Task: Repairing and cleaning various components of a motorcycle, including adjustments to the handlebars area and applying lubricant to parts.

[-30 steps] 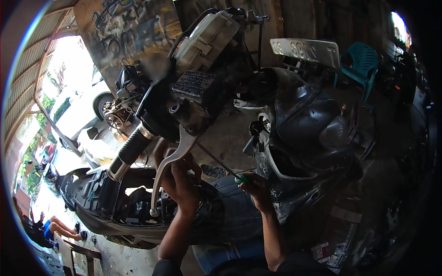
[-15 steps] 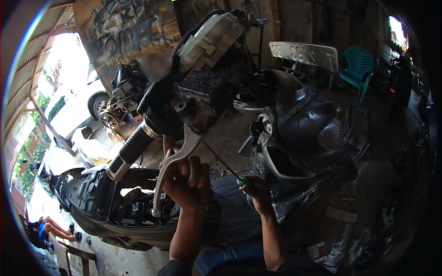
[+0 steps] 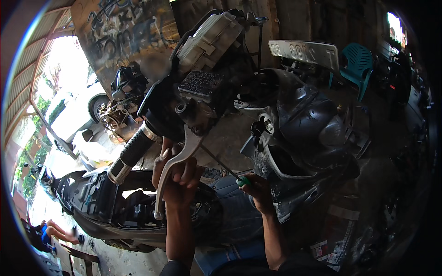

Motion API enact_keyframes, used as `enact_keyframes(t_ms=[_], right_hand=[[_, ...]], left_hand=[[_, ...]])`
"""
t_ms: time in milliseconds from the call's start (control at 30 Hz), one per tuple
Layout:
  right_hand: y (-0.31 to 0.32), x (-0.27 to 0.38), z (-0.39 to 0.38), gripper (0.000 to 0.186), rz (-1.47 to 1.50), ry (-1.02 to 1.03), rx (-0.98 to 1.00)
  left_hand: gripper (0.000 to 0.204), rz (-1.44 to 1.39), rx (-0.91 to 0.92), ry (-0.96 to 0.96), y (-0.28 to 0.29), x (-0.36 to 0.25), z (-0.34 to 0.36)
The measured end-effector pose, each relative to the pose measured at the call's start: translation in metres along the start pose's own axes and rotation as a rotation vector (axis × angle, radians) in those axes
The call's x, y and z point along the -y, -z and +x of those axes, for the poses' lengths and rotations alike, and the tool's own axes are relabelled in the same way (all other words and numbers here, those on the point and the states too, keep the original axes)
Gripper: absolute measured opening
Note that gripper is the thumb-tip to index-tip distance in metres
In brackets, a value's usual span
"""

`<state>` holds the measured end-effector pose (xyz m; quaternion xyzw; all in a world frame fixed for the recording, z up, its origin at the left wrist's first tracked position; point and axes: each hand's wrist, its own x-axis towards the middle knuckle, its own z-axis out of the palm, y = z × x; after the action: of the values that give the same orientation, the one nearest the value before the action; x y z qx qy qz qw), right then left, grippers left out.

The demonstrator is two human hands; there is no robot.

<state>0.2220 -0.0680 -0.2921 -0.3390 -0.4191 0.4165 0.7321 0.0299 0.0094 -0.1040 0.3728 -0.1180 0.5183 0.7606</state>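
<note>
A green-handled screwdriver is in my right hand, its fingers closed round the handle. The shaft slants up and left to the base of a silver brake lever; the tip is hidden there. Behind the lever is my left hand, with several fingers curled and one reaching up beneath the lever's mount. Anything in those fingers is hidden. The lever hangs below a black handlebar grip. Beside its base sits a rectangular dark reservoir with a lettered lid.
A stripped scooter body extends left below the handlebar. Dark scooter fairings stand close to my right hand, under a licence plate. A teal chair is farther back. A person's bare legs show at lower left.
My left hand has shifted slightly left and now sits more behind the lever, its fingers differently bent. My right hand and the screwdriver have hardly moved.
</note>
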Motion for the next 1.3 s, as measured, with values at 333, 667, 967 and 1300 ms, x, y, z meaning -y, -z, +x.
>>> enact_keyframes(t_ms=[333,667,967,1300], right_hand=[[-0.011,-0.007,-0.009,0.033,0.009,0.037,-0.05],[-0.009,0.016,-0.005,0.033,-0.06,0.035,-0.033],[-0.017,0.015,-0.005,0.03,-0.088,0.011,-0.041],[-0.029,0.0,-0.012,0.028,0.066,-0.103,-0.033]], left_hand=[[0.053,-0.511,0.118,0.158,-0.004,0.012,0.004],[0.058,-0.402,0.107,0.073,-0.011,0.013,0.009],[0.051,-0.224,-0.012,0.079,0.005,0.01,0.008],[0.049,-0.092,-0.151,0.061,0.01,0.01,0.01]])
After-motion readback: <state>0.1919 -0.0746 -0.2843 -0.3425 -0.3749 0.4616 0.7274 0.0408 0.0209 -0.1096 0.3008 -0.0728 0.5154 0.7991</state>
